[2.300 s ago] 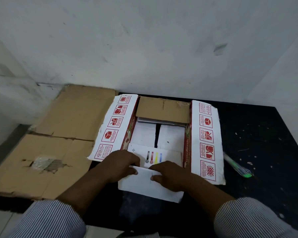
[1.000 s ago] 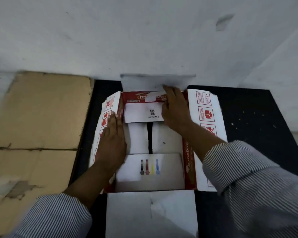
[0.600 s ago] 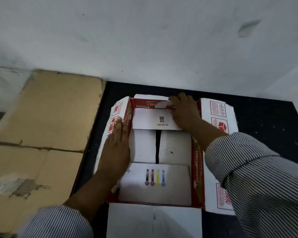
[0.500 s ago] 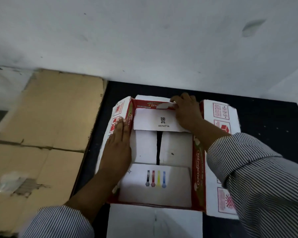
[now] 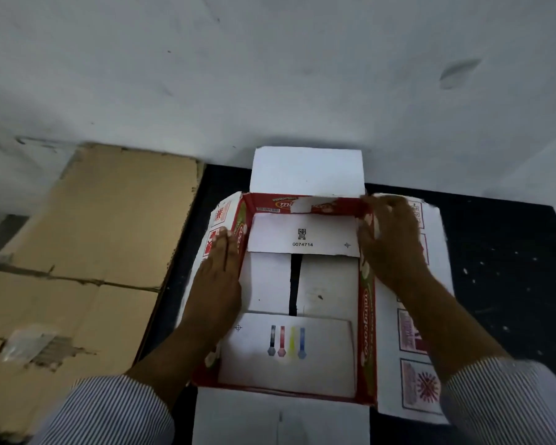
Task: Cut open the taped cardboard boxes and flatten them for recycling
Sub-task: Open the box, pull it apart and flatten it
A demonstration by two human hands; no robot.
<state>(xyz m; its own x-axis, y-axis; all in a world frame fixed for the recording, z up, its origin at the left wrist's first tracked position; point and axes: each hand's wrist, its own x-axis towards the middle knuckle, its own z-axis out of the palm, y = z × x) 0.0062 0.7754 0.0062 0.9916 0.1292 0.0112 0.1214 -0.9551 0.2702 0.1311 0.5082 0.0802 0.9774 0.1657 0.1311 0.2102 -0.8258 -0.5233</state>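
**Open carton centred on black table, both hands on its side walls**

Box [image 5: 368,316]: thin printed cardboard, red outside walls, white inside. It sits mid-table, just in front of the person, its far end close to the wall. All four outer flaps are folded outward: far flap [image 5: 307,170] stands up against the wall, near flap [image 5: 280,419] lies flat toward the person, and the side flaps carry red handling pictograms.

The floor is made of white inner flaps with a dark slit between them. The far one reads "0074714"; the near one has four print bars in black, red, yellow and blue.

Red wall lettering ends in "coco"; the rest is unclear.

Left hand [image 5: 217,284]: palm flat on the left wall edge, fingers straight and pressed together.

Right hand [image 5: 395,248]: at the far-right corner, fingers bent over the wall top. It is motion-blurred, so I cannot tell if it actually grips.

Table [image 5: 501,268]: matte black with pale specks.

Left of it: flattened brown cardboard [image 5: 103,226], corrugated and torn, with a tape scrap.

Wall [image 5: 270,75]: scuffed white paint. Sleeves: fine stripes.
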